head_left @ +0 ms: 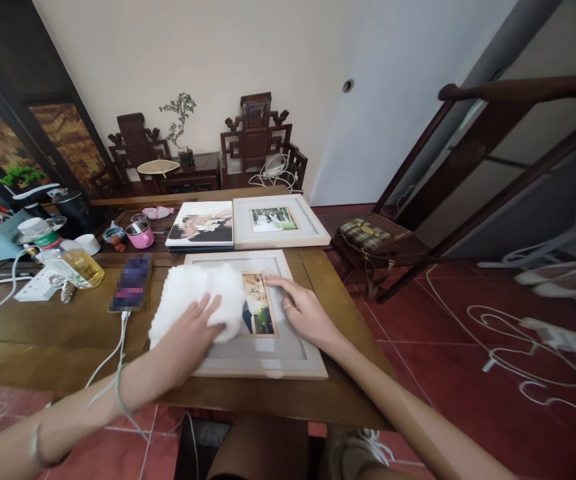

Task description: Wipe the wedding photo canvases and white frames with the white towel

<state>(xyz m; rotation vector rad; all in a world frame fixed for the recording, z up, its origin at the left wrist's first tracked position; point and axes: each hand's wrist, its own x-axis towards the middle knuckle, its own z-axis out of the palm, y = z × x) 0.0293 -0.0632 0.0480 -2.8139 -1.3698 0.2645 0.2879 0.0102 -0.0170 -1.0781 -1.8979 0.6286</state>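
A light wooden picture frame [288, 367] lies flat on the brown table, with a wide pale mat around a small photo [262, 310]. Over its left half is a fluffy white cloth [178, 293], which also covers the photo's left side. My left hand [195, 333] rests flat on this cloth, fingers spread, pressing it against the frame. On the right, my right hand [303, 310] touches the frame's front beside the photo; its fingers are stretched out and hold nothing.
Behind lie a second framed photo [313, 230] and a photo album [201, 223]. To the left are a phone [132, 283] on a cable, a bottle [68, 260], a power strip [38, 285] and a pink mug [139, 235]. A wooden chair [398, 233] holding a plaid bag [365, 233] stands right.
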